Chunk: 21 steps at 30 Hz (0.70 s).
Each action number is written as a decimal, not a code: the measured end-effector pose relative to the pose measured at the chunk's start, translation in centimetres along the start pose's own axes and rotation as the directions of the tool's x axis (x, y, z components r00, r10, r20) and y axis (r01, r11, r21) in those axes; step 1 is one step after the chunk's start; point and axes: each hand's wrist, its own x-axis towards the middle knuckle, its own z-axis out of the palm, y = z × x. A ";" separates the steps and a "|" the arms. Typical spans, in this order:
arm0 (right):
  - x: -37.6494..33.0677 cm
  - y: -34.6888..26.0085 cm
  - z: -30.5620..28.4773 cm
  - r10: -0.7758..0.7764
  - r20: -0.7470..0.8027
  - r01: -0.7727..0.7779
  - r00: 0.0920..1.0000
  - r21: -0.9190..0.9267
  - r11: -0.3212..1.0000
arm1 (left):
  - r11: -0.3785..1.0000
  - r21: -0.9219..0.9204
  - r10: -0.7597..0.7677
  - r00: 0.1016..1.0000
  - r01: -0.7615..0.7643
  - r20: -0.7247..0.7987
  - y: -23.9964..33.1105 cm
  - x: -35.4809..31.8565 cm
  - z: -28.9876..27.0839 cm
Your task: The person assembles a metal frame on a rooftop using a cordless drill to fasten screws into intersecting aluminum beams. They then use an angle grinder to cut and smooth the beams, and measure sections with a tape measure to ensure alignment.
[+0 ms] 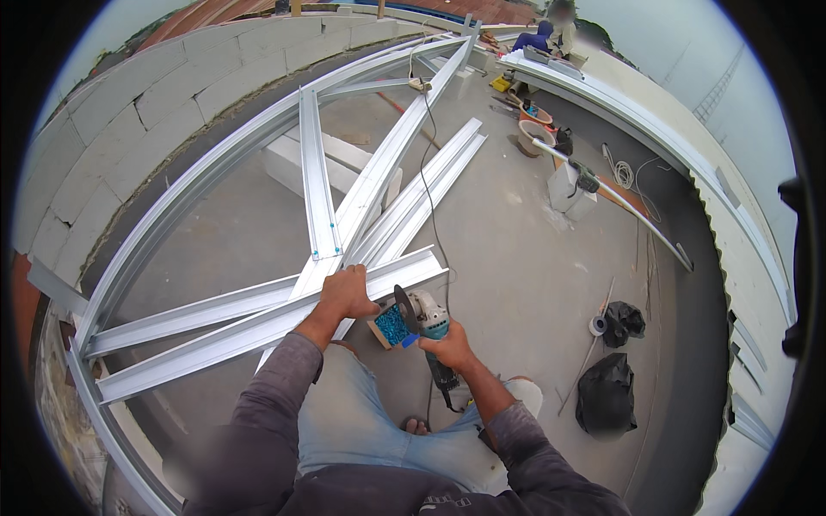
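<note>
Left hand (348, 294) closed over a steel channel (403, 274), mid-frame, thumb along the near edge; fingertips on the far side hidden from me. Probably a pinning hold, since the channel just lies across other members. Right hand (447, 344) wrapped snugly round the body of an angle grinder (434, 325), right of centre, with no gap showing. Cutting disc (403, 307) stands nearly upright, apart from the channel; can't tell if spinning. Grip back on the body presumably keeps fingers off the disc.

Rest, left to right. Pale block wall (129, 129), upper left. Curved steel frame (176, 193) bows inside it, channel's far end reaching its lower stretch. Pale blocks (297, 176) lie under the frame's members, upper centre, likely propping them off the floor. Blue-headed screws (332, 226) at a joint, seemingly fixing a strut. Open box of blue screws (391, 327) just behind the disc, within easy reach. Black cord (430, 193) runs from upper centre down toward the grinder, slack, probably for free movement. Light pole (637, 206) rests over white blocks (568, 191), right. Black bags (606, 394), lower right.
</note>
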 end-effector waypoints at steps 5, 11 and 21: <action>0.8 0.1 0.3 -0.012 -0.039 0.009 0.999 -0.069 0.998 | 0.999 0.000 0.042 0.998 -0.043 -0.035 -0.4 -0.1 0.5; 0.9 0.7 0.3 0.008 -0.061 -0.015 0.998 -0.112 0.994 | 0.999 -0.020 0.049 0.998 -0.050 -0.035 -0.8 0.1 0.8; 1.5 0.9 0.7 -0.028 -0.076 0.020 0.997 -0.114 0.993 | 0.996 -0.040 0.082 0.995 -0.084 -0.055 -1.2 0.2 0.6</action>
